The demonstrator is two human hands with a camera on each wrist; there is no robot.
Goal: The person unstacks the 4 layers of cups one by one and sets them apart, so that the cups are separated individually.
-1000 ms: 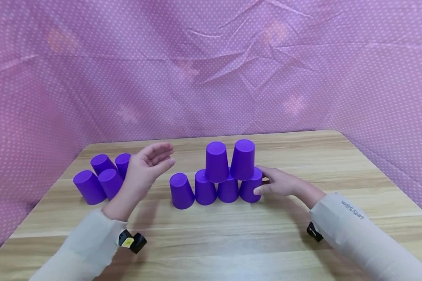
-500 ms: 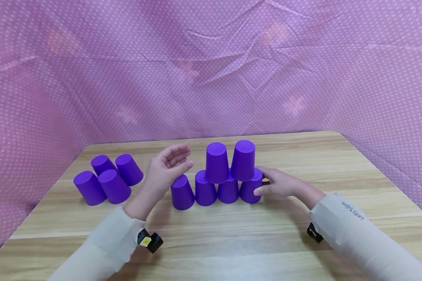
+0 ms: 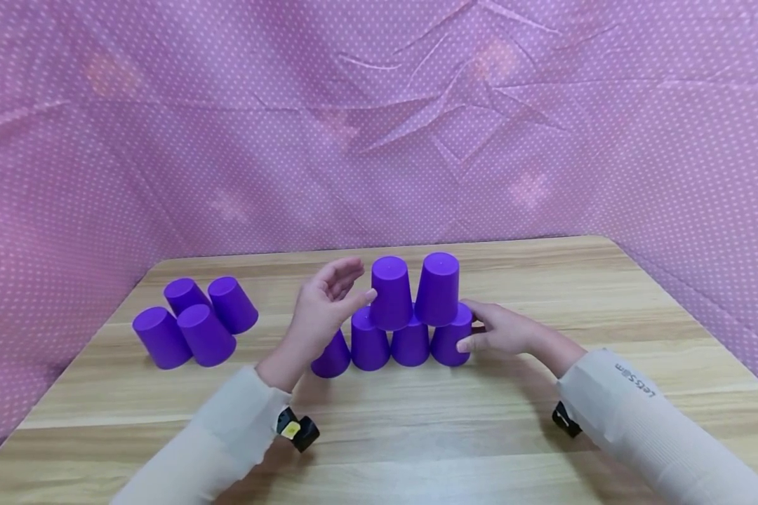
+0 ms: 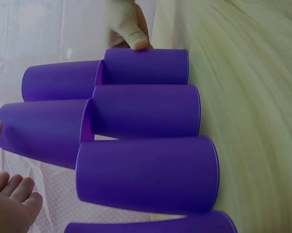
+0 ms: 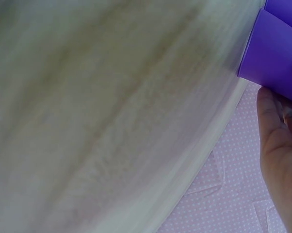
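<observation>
Purple cups stand upside down in a row on the table, with two more on top of them. In the head view my left hand [image 3: 322, 308] is beside the upper left cup [image 3: 391, 298], its thumb at that cup's side and its fingers loosely bent; whether it touches is unclear. Below it, the row's leftmost cup [image 3: 333, 359] is partly hidden by that hand. My right hand [image 3: 502, 327] holds the row's rightmost cup [image 3: 447, 345], thumb in front and fingers behind. The upper right cup [image 3: 437, 291] rests above, bridging the row.
Several other upside-down purple cups [image 3: 206, 338] stand in a cluster on the left of the wooden table [image 3: 417, 435]. Pink dotted cloth [image 3: 379, 140] hangs behind and at the sides. Each wrist carries a small black camera [image 3: 304, 433].
My left hand has moved right, from near the left cluster to the upper left cup, and now covers part of the leftmost row cup. The right hand and cups stay still.
</observation>
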